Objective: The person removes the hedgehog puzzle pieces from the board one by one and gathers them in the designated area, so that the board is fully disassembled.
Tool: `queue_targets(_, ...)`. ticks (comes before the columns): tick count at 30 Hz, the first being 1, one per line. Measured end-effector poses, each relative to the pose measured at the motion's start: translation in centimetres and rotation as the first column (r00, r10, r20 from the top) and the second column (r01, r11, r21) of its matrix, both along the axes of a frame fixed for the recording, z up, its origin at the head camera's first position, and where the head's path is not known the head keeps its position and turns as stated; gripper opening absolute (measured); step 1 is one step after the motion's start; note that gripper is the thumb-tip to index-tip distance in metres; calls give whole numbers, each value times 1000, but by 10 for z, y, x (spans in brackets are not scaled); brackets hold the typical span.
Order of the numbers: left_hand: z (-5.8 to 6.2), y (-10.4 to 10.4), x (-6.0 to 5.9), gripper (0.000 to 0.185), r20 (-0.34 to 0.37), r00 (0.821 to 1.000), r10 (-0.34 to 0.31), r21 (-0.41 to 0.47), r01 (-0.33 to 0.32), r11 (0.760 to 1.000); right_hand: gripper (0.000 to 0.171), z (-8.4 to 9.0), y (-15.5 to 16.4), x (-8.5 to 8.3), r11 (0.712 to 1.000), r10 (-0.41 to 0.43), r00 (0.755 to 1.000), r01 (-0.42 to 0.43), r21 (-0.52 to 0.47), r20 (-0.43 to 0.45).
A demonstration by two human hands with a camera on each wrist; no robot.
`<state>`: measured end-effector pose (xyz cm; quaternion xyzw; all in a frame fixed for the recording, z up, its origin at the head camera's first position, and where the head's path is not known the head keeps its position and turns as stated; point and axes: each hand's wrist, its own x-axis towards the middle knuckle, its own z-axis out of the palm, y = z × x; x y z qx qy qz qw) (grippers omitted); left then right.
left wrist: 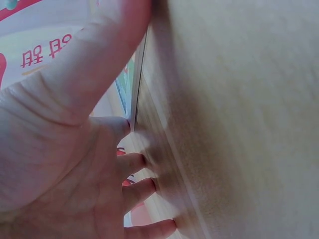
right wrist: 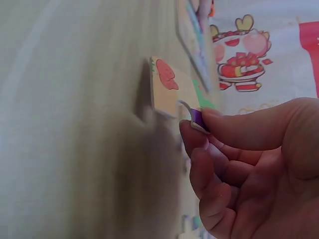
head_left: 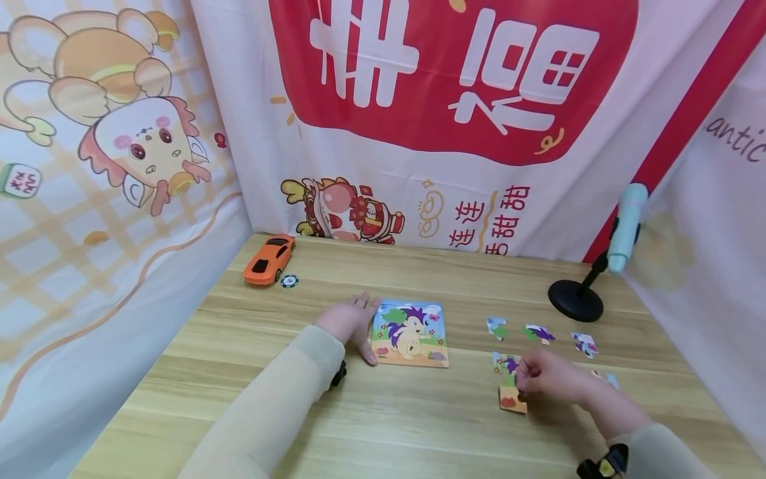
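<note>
A square puzzle board (head_left: 410, 332) with a cartoon hedgehog picture lies flat on the wooden table (head_left: 383, 426). My left hand (head_left: 352, 324) rests open against its left edge, thumb along the side; the board's edge (left wrist: 137, 84) shows next to the thumb. My right hand (head_left: 547, 377) pinches an orange puzzle piece (head_left: 512, 396) with a red blob, tilted up off the table; the piece (right wrist: 169, 92) is held between thumb and forefinger. Loose pieces (head_left: 538, 332) lie scattered behind that hand.
An orange toy car (head_left: 269, 259) and a small round token (head_left: 289, 281) sit at the back left. A black round stand with a pale blue microphone (head_left: 625, 226) is at the back right. Printed cloth hangs around the table.
</note>
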<state>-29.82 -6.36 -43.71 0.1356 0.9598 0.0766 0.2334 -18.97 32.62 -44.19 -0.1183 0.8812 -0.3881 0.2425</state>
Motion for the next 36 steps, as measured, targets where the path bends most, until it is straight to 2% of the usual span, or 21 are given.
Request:
queue_targets(6, 4, 0, 3, 138, -10, 1000, -15, -2, 15, 1000, 7, -14, 4, 4, 999, -25, 1000, 25, 24, -14)
queue_targets(12, 4, -1, 1, 139, -18, 1000, -22, -9, 22, 1000, 9, -12, 0, 2, 994, -55, 996, 61, 95, -68)
queue_targets(17, 3, -2, 0, 139, -11, 1000, -19, -9, 19, 1000, 8, 5, -10, -4, 990, -69, 991, 83, 118, -113)
queue_targets(24, 3, -1, 1, 137, 24, 1000, 18, -4, -18, 1000, 10, 32, -44, -22, 998, -1, 981, 12, 55, -196)
queue_targets(27, 4, -1, 2, 135, 26, 999, 23, 6, -23, 1000, 10, 36, -66, -30, 998, 36, 972, -22, 60, -233)
queue_targets(31, 3, -1, 2, 136, 26, 1000, 18, 7, -18, 1000, 10, 30, -95, -43, 996, 67, 960, -49, 72, -272)
queue_targets(36, 3, -1, 3, 136, 23, 1000, 16, 8, -16, 1000, 17, 10, -126, -57, 998, 31, 959, -15, 58, -280)
